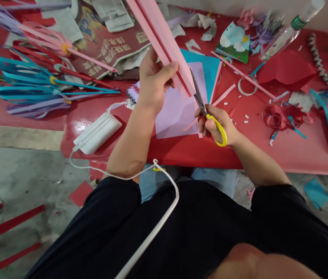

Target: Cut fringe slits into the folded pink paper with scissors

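My left hand grips a long folded pink paper sheet and holds it up above the red table. My right hand is closed on yellow-handled scissors, whose blades point up at the lower end of the pink sheet. Under both hands lie a lilac paper sheet and a teal sheet.
A white power bank with a cable lies at the table's left front. Paper pinwheel-like crafts lie left. A tape ring, a plastic bottle, red paper and scraps lie right. Red strips lie on the floor.
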### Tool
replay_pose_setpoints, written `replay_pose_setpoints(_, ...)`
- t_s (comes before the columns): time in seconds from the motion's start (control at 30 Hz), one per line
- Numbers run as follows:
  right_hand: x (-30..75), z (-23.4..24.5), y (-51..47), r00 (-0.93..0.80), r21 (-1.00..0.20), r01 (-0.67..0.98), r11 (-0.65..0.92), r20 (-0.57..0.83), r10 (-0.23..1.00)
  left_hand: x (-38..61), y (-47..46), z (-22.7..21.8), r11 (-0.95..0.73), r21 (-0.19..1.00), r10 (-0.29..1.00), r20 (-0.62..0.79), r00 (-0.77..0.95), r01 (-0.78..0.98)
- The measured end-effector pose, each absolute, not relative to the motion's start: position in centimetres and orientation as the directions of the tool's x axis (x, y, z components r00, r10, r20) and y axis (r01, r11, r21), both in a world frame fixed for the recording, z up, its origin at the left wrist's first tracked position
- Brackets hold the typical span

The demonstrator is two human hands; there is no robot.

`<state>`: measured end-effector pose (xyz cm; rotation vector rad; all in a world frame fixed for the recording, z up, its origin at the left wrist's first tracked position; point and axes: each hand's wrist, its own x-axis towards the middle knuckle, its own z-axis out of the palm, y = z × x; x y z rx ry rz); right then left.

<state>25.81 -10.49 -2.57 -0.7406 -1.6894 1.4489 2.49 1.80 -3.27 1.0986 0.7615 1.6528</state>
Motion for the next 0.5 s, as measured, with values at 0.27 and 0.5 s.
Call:
replay_pose_setpoints(0.27, 25.9, -2.5, -10.4, -0.524, -0.987, -0.046, 0.157, 0.158, 0.837, 2.7, -0.1, -2.5, -0.313, 0.868, 0.945, 0.325, -0.037, -0.384)
replay_pose_setpoints(0.5, 25.5, -2.6, -10.7, -0.506, -0.992, 0.001, 0.127, 0.109, 0.856, 3.1, -0.3, -2.3, -0.311, 0.827, 0.944, 0.326, -0.05, -0.468)
